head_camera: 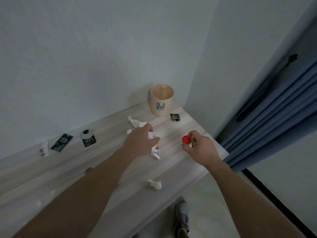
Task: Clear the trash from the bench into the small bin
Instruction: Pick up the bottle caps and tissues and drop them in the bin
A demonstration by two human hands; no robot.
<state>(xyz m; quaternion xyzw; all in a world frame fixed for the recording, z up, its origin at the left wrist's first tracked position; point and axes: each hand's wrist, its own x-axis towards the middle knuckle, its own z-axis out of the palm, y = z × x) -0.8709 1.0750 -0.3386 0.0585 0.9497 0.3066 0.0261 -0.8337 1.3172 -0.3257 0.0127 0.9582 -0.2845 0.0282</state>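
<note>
A small beige bin stands in the far corner of the pale wooden bench. My right hand pinches a red bottle cap together with a small brownish scrap. My left hand curls its fingers round a crumpled white paper. Just under that hand lies a white and red wrapper. More white paper lies beyond the left hand, and another wad sits near the bench's front edge. A dark sachet lies beside the bin.
Along the wall at the left lie a black and white pouch, a dark packet and a small pale wrapper. Blue curtains hang to the right. My shoe shows on the floor below the bench.
</note>
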